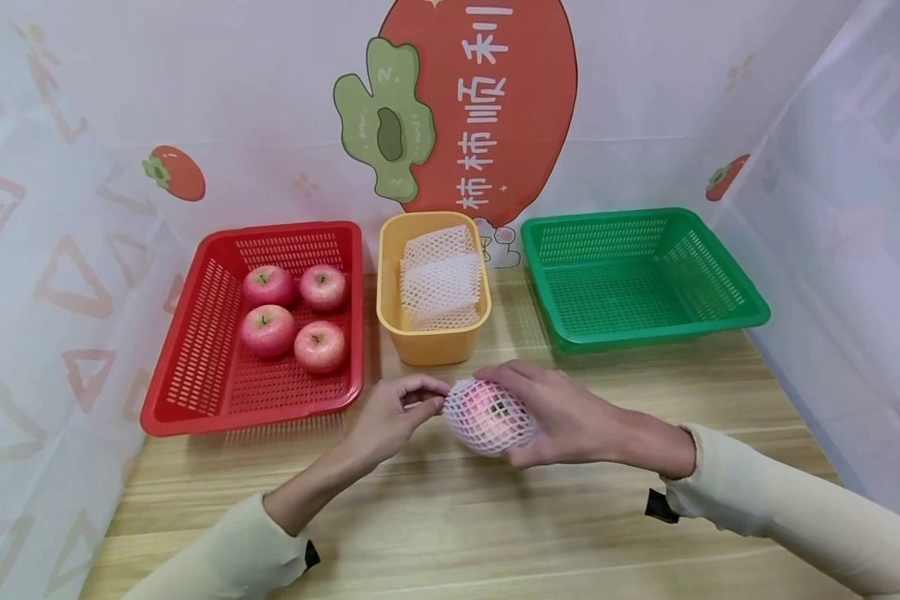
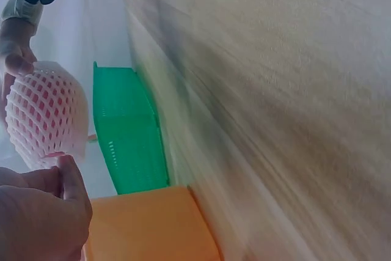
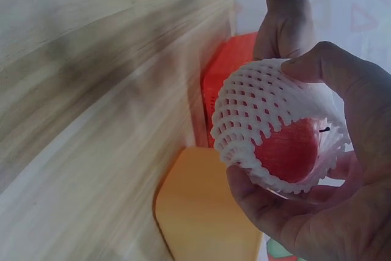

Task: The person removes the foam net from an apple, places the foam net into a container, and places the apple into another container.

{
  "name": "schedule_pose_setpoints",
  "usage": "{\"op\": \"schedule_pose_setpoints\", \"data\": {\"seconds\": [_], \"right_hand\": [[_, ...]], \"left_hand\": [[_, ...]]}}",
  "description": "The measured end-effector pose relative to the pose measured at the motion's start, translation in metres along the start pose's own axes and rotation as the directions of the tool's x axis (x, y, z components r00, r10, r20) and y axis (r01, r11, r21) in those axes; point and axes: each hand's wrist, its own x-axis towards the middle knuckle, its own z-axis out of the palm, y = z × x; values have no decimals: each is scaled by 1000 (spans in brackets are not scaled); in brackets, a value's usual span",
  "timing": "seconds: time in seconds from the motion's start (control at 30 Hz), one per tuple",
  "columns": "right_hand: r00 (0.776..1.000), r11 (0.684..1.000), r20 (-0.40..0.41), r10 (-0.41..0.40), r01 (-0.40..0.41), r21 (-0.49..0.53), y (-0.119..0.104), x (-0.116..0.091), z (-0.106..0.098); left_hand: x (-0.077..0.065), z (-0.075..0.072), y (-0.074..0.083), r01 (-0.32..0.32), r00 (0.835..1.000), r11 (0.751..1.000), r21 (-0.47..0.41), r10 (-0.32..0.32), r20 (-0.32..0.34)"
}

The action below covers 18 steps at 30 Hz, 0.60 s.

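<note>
Lower centre of the head view: right hand cupped around a net-wrapped apple, above the wooden table. Left hand pinching the foam net's edge, just below the yellow bin.

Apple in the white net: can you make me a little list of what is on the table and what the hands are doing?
Wrapped apple: red apple in white foam net, held above the wooden table
Right hand: right hand cups the netted apple
Left hand: left hand pinches the net's edge with its fingers
Red basket: red basket on the left, four bare apples inside
Yellow bin: yellow bin in the middle, holds spare foam nets
Green basket: green basket on the right, nothing seen in it
</note>
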Motion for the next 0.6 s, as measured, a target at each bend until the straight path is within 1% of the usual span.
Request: {"op": "schedule_pose_setpoints", "data": {"seconds": [0.13,0.27,0.33,0.4,0.47,0.53,0.6], "right_hand": [[1000,1000,14,-12,12,5,-1,1,3],[1000,1000,26,-12,12,5,0,1,5],[1000,1000,29,-11,11,3,1,1,6],[1000,1000,27,-11,11,7,1,2,7],[1000,1000,17,-19,19,13,2,2,8],[1000,999,2,-26,26,20,2,3,10],[999,999,-16,-30,31,27,3,3,11]], "left_hand": [[1,2,-5,20,999,999,-33,-19,45],[-1,1,-6,16,994,998,-68,-9,107],[-1,0,-6,9,988,996,-94,5,153],[-1,1,-6,0,978,992,-129,27,208],[-1,1,-6,-10,967,989,-151,47,249],[0,3,-5,-16,960,986,-167,61,273],[0,5,-4,-24,959,986,-163,69,275]]}}
